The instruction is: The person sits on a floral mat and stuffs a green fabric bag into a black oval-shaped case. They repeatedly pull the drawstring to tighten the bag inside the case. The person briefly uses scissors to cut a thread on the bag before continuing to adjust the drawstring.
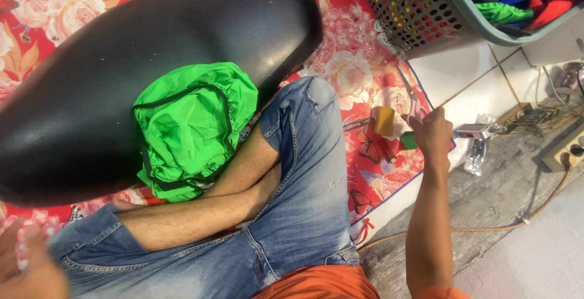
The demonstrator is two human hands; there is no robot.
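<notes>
Right hand [433, 135]: closed on a thin stick [480, 79], held past the floral mat's [359, 80] right edge.
Left hand [27, 268]: blurred at lower left; finger state cannot be told.
Green cover [191, 125]: laid on the black seat [121, 62].

One view only, from a camera worn on the person's head, looking steeply down over the crossed legs in jeans [304, 171] to the floor. It sits close: the lap fills the lower middle, a black seat [152, 49] with a green cover [191, 128] the upper left. The right hand [433, 135] reaches out at mid-right; the left hand [27, 271] is a blur at the bottom left corner. A basket [420, 13] cuts the top right edge.
</notes>
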